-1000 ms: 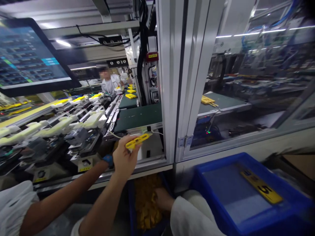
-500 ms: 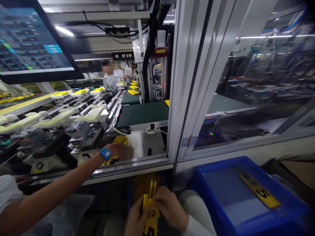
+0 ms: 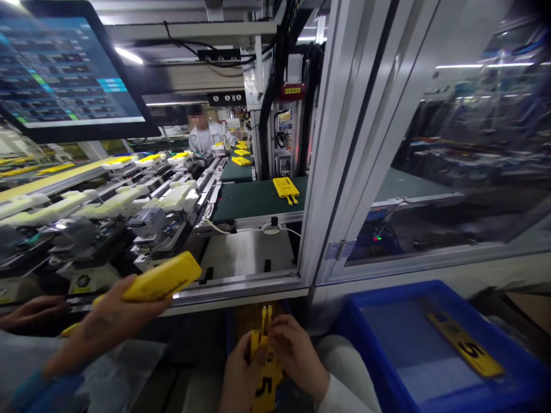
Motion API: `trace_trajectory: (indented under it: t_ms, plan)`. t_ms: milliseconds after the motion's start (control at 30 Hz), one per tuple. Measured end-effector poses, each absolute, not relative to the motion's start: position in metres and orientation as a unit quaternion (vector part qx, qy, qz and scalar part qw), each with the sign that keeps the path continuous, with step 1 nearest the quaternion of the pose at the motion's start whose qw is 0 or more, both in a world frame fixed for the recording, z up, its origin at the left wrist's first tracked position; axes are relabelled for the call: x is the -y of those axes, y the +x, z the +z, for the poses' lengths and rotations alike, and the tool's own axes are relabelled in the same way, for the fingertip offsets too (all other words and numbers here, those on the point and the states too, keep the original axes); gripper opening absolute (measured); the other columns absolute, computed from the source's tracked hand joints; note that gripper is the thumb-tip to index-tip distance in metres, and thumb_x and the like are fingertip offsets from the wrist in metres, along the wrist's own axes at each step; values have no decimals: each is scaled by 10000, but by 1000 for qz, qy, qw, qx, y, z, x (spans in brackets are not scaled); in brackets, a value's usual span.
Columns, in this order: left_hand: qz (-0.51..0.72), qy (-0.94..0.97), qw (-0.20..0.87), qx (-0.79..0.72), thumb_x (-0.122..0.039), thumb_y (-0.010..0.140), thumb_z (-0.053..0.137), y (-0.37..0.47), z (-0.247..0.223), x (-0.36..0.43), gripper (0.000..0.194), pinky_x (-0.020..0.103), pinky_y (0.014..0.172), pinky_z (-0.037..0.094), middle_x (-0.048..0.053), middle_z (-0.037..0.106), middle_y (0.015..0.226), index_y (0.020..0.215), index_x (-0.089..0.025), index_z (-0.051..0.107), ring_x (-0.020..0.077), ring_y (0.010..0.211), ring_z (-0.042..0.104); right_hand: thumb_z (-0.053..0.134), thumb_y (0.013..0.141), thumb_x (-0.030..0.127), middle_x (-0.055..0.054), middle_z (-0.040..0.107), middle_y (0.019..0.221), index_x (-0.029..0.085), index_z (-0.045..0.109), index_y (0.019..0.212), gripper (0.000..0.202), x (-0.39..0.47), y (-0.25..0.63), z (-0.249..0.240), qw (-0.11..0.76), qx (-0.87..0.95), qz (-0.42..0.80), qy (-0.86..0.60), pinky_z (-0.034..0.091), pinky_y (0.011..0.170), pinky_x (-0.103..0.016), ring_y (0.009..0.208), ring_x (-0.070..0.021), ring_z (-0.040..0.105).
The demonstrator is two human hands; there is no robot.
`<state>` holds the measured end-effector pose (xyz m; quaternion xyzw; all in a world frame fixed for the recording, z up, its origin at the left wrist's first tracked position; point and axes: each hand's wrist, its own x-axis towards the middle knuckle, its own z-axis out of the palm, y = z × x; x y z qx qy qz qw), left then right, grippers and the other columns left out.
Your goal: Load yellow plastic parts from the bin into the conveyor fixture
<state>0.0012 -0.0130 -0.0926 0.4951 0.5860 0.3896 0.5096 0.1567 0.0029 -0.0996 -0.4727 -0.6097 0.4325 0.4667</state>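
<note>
Low in the middle of the head view, my left hand (image 3: pixel 241 370) is closed around a yellow power bank (image 3: pixel 266 390) with a large black 5 on it. Two short yellow cables with plugs (image 3: pixel 267 312) stick up from its top end. My right hand (image 3: pixel 299 358) is closed against its upper right side, fingers bent near the cable base; the fingertips are partly hidden. Right of my hands, a blue bin (image 3: pixel 374 298) holds a flat yellow piece (image 3: pixel 469 347) also marked 5. Beneath the power bank sits another container with a brownish inside, mostly covered by my hands.
At the left, a co-worker's hand (image 3: pixel 124 307) holds another yellow power bank (image 3: pixel 166 278). A green conveyor (image 3: pixel 245 201) carries a yellow power bank with cables (image 3: pixel 286 188). A metal frame post (image 3: pixel 340 143) rises ahead. Fixtures, a monitor (image 3: pixel 73 74) and another person (image 3: pixel 206 135) are beyond.
The co-worker's arm has drawn back left from the metal plate, lifting a yellow power bank. Another power bank has come into sight on the conveyor. My hands stay nearly in place.
</note>
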Motion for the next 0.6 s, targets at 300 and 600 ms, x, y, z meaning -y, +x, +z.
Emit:
trace_trajectory:
  t_ms: [300,600]
  plan:
    - [405,499,522,-561,-503,765,630,11,-77,1,497,308,853,506,91,689,1045,1121,-157,606,250,989,637,525,896,414,-55,654,1005,223,566,1089,275,-8,150,-88,514,416,645,-383,485,883,-354,944,-194,628]
    - [566,426,477,-519,-537,828,571,44,-41,-14,364,261,771,506,64,681,964,903,-181,584,202,891,644,540,891,444,-61,685,1011,193,631,1042,307,-14,137,-51,584,492,497,-413,485,892,-313,958,-190,624]
